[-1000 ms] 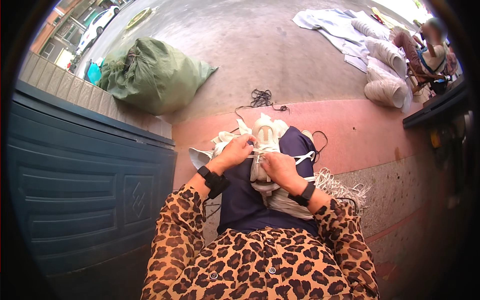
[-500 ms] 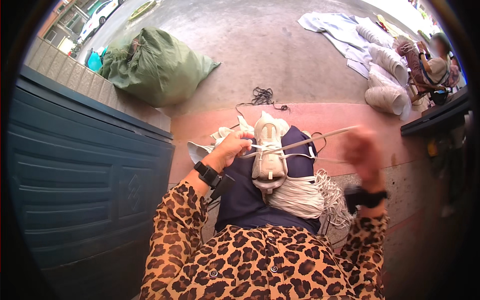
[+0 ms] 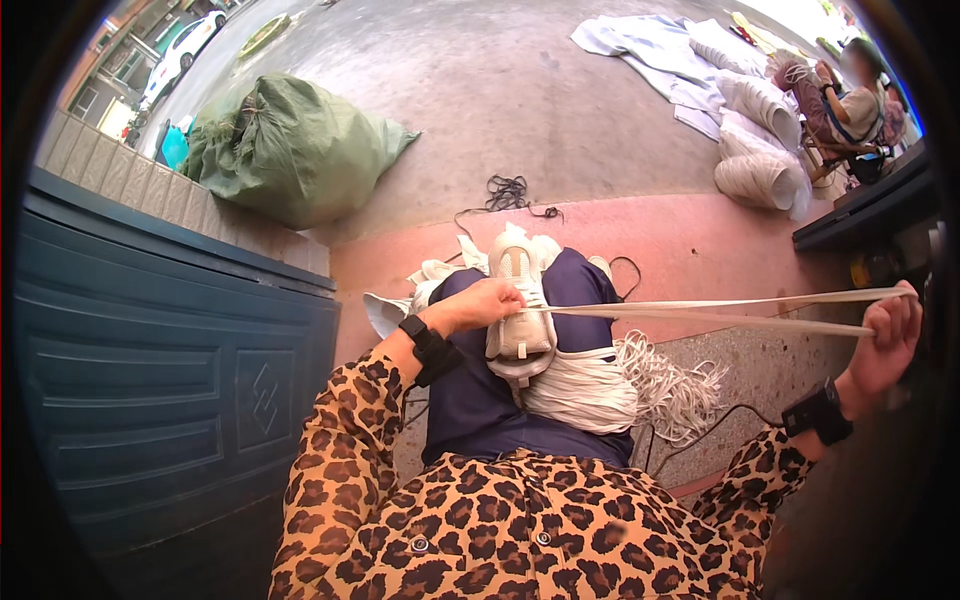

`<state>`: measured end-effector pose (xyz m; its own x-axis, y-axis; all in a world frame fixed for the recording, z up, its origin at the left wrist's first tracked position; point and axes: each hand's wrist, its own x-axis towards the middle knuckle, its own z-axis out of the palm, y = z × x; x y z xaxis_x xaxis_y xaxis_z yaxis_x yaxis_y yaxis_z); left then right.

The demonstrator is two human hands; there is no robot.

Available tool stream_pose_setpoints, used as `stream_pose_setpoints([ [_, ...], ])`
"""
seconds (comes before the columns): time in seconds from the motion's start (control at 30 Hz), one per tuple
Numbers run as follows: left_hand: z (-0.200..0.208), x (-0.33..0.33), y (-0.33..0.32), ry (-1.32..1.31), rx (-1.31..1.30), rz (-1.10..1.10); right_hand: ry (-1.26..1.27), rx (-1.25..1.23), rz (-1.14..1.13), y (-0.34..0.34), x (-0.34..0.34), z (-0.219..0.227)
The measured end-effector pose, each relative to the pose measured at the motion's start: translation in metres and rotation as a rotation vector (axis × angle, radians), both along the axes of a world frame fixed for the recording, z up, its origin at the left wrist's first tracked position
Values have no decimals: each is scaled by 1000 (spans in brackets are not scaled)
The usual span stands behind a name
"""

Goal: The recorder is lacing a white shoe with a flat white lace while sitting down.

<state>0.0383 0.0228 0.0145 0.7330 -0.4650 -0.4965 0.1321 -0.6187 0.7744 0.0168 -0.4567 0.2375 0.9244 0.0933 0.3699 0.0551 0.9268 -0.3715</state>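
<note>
A beige sneaker (image 3: 518, 335) rests between my thighs, its toe pointing away from me. A long cream shoelace (image 3: 700, 308) runs from its eyelets far out to the right in two taut strands. My right hand (image 3: 888, 335) is closed round the lace at that far end, the strands spread apart by its fingers. My left hand (image 3: 487, 303) lies over the left side of the shoe's lacing, fingertips pinched together. What those fingers pinch is mostly hidden, but lace shows right at their tips.
A thick bundle of cream laces (image 3: 585, 392) lies across my right thigh, its loose ends hanging. Black laces (image 3: 505, 193) lie on the floor ahead. A green sack (image 3: 290, 150) stands at far left by a blue door (image 3: 170, 370). A seated person (image 3: 850, 115) works beside white rolls (image 3: 760, 180).
My right hand has swung outward to the far right, drawing the lace out longer and tighter. My left hand has shifted right, onto the lacing. The view has moved slightly.
</note>
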Motion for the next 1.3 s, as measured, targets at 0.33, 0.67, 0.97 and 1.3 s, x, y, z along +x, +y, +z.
stream_pose_setpoints([
  [0.33,60,11,57,177,-515,342,511,-1138,-410,74,63,-91],
  [0.67,211,-13,290,-271,-1291,1026,-287,-1707,150,261,1,-218],
  [0.97,53,-36,166,-105,-473,1099,-396,-1911,-171,294,4,-239],
  [1.3,-13,-42,17,-217,-203,537,-513,-1907,-182,300,3,-242],
])
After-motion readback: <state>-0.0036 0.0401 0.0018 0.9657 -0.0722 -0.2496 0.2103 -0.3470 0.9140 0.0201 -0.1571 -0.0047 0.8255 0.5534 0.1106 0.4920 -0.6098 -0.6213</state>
